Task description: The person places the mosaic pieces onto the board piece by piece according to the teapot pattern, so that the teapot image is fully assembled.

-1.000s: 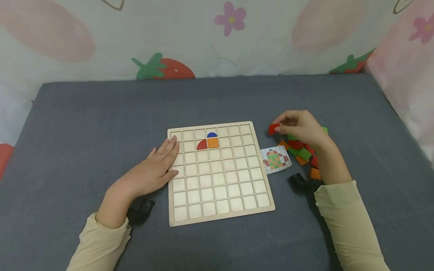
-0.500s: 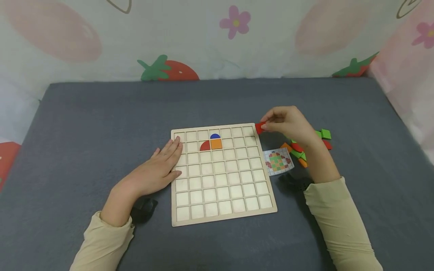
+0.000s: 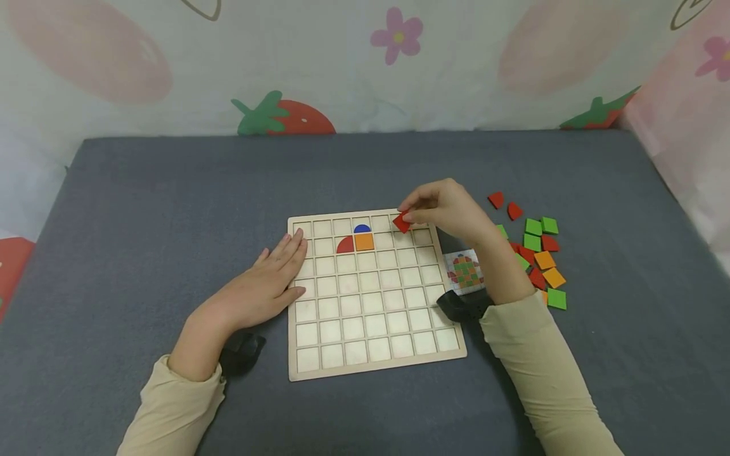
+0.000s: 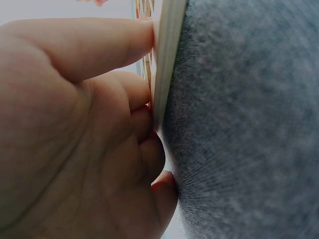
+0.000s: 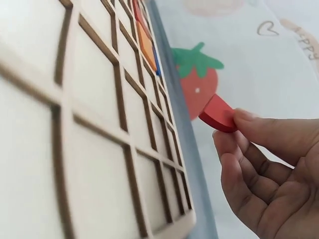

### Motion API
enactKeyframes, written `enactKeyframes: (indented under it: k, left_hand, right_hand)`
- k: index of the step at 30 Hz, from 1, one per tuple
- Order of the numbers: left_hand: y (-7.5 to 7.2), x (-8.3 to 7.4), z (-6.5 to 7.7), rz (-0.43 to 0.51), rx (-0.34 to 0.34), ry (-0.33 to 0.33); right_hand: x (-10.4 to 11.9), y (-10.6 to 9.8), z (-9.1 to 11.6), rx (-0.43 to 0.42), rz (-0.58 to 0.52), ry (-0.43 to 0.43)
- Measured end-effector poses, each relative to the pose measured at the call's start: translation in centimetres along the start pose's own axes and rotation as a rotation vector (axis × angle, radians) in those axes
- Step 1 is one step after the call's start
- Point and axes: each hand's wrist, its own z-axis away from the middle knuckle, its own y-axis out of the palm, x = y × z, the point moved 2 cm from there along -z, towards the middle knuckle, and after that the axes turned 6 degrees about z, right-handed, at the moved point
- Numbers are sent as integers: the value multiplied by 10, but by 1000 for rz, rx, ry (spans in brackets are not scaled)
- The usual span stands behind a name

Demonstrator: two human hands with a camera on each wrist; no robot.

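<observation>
A pale wooden grid board lies on the grey table. In its upper rows sit a blue half-round tile, an orange square tile and a red quarter-round tile. My left hand rests with straight fingers on the board's left edge; in the left wrist view its fingertips touch the rim. Between thumb and fingertips my right hand pinches a red tile with one curved side, held over the board's top right cells.
A small pattern card lies at the board's right edge, partly behind the right forearm. Several red, green and orange tiles are scattered right of it. Dark wrist devices sit under both wrists. A printed curtain hangs behind the table.
My right hand has carried the red tile leftward from beside the pile to above the board's upper right. More of the loose tiles now show. My left hand stays on the board's edge.
</observation>
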Motion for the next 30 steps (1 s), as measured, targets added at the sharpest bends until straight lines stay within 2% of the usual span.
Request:
enactKeyframes:
  k: [5, 15, 19, 30]
  left_hand:
    - [0, 0, 0, 2, 2, 0]
    - [0, -2, 1, 4, 7, 5]
    - [-1, -3, 1, 1, 7, 4]
    - [0, -2, 1, 4, 2, -1]
  right_hand:
    - [-1, 9, -3, 39, 45, 25]
    - [7, 23, -5, 79, 105, -7]
    - [9, 26, -5, 74, 142, -4]
    - [11, 34, -7, 49, 156, -9]
